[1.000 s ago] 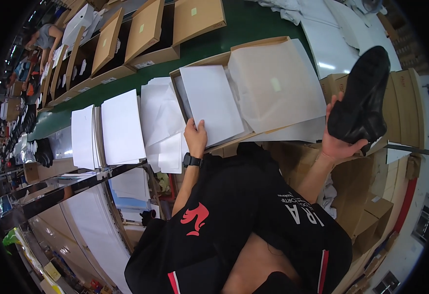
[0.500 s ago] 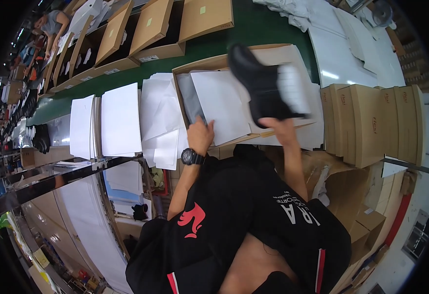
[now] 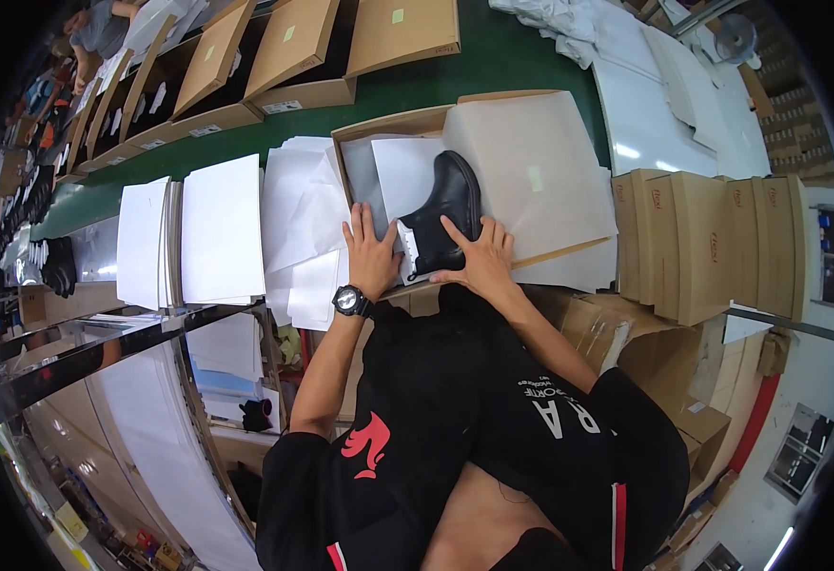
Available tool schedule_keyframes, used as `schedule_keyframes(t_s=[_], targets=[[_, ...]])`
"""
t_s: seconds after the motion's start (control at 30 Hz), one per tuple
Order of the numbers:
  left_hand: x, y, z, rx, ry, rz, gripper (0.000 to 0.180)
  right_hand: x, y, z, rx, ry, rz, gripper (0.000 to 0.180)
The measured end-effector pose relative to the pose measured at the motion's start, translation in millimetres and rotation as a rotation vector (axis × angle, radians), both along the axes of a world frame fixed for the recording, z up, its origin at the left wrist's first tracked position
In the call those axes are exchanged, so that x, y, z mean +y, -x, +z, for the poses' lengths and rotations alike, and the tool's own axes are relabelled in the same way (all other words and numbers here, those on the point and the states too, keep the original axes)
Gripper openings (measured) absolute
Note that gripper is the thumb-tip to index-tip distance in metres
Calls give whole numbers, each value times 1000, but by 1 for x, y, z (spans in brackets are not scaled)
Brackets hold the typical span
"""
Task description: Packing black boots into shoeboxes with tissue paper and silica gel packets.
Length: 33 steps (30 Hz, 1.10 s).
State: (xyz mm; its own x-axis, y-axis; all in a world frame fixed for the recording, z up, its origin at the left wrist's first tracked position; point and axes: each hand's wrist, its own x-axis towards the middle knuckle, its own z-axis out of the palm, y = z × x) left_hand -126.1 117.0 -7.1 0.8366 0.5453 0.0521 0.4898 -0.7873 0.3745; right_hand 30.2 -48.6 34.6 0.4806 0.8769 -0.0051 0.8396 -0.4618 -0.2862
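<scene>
A black ankle boot [image 3: 453,195] lies on its side in an open cardboard shoe box [image 3: 390,122], its toe pointing away from me and white material showing at its shaft. My right hand [image 3: 483,259] grips the boot near the heel and shaft, the thumb laid across it. With fingers spread, my left hand [image 3: 371,259] rests at the box's left side, beside the boot's shaft. White paper [image 3: 402,167] lines the box under the boot. On the right, a pale translucent sheet [image 3: 531,143] spreads over the box's opened lid.
Stacks of white sheets [image 3: 222,228] stand left of the box. Closed brown shoe boxes [image 3: 688,243] line up at the right. Across the green table, several open shoe boxes [image 3: 293,48] form a row. Crumpled white paper [image 3: 555,29] lies at the far edge. Another person [image 3: 98,33] is at far left.
The boot has come down from above the lid into the box, moving left with my right hand. My left hand has shifted slightly left and spread its fingers.
</scene>
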Motion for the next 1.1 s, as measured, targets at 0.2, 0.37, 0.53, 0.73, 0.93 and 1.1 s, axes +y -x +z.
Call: schedule_keyframes(t_s=[0.2,0.37,0.53,0.73,0.93,1.1], targets=[[-2,-5,-6,54,-107,53,56,5,2,1,-142,-70,81,62],[0,-12,-7,-14,-98,87,54,17,-25,14,-12,77,199,47],[-9,-25,19,21,-90,10,67,47,-82,11,357,632,443,55],[-16,-34,41,330,-72,35,86,122,-301,20,785,-208,422,32],[-15,-57,39,429,-30,121,94,157,-584,-69,219,-353,-620,44],[-9,-50,24,402,-76,130,100,144,-675,-132,260,-327,-865,70]])
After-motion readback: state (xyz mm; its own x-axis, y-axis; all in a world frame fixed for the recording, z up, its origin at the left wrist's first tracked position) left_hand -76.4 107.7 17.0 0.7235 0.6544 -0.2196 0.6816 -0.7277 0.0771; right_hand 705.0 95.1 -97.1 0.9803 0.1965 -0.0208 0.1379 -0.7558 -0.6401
